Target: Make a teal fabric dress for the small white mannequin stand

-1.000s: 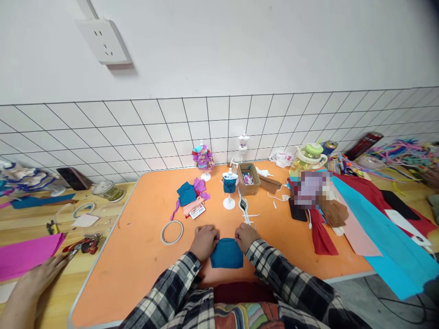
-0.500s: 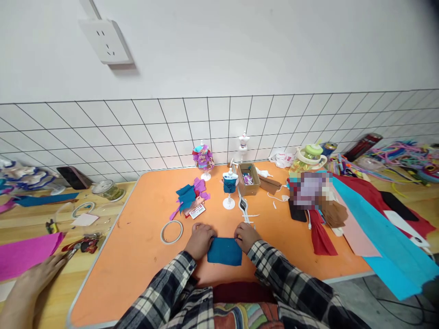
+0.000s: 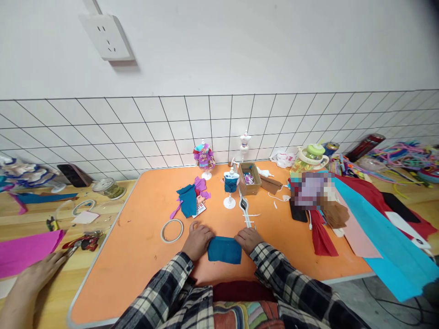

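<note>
A rectangular piece of teal cloth (image 3: 224,250) lies flat on the orange table in front of me. My left hand (image 3: 198,241) has its fingers closed at the upper left corner. At the upper right corner, my right hand (image 3: 249,238) has its fingers closed on the edge. Beyond the cloth stands a small white dress form (image 3: 229,201) wrapped in teal. A white ring (image 3: 172,230) lies left of my left hand, and teal scraps (image 3: 188,201) sit with purple ones behind it.
A dressed form (image 3: 204,157) and a cardboard box (image 3: 255,185) stand at the back. A white measuring tape (image 3: 244,205) lies beyond my right hand. Blue sheets (image 3: 391,246) overhang the right edge. Another person's hand (image 3: 43,274) rests at the left by red-handled scissors (image 3: 87,243).
In the scrap pile, the teal piece appears more spread out and covers part of the white label. My hands stay at the cloth's upper corners, with small finger shifts.
</note>
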Demonstrator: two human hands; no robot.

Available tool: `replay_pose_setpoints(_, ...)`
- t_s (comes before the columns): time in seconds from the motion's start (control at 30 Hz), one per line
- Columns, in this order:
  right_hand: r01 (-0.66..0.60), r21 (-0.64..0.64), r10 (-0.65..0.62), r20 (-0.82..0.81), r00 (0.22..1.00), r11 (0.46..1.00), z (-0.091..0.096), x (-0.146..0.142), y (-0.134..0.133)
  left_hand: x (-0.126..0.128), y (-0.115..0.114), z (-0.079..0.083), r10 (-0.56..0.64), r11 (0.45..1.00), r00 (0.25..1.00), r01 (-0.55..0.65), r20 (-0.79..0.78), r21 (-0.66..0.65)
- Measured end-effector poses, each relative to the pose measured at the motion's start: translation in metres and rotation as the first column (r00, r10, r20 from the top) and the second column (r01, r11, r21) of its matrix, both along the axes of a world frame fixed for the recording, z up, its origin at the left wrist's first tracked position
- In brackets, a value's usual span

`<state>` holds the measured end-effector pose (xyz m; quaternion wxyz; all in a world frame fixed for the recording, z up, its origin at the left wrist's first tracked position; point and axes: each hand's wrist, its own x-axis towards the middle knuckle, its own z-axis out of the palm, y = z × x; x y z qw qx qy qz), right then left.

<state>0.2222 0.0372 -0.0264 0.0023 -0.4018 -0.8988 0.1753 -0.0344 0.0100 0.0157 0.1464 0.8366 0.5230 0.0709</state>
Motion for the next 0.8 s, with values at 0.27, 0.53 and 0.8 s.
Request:
replay_pose_setpoints(0.27, -0.053, 0.013, 0.052, 0.015, 0.999, 0.999, 0.016, 0.003, -0.004, -0.001, -0.004, 0.010, -0.063, 0.998, 0.998, 0.063, -0.032, -0.002)
replay_pose_setpoints(0.53, 0.133, -0.023, -0.132, 0.065, 0.989, 0.991, 0.032, -0.012, 0.004, 0.013, 0.006, 0.010, 0.061, 0.997, 0.996, -0.063, -0.062, -0.032)
replay_pose_setpoints(0.8, 0.261, -0.057, -0.257, 0.063, 0.964, 0.964, 0.038, -0.018, 0.007, 0.014, 0.006, 0.008, 0.088, 0.993, 0.995, -0.092, -0.054, -0.071)
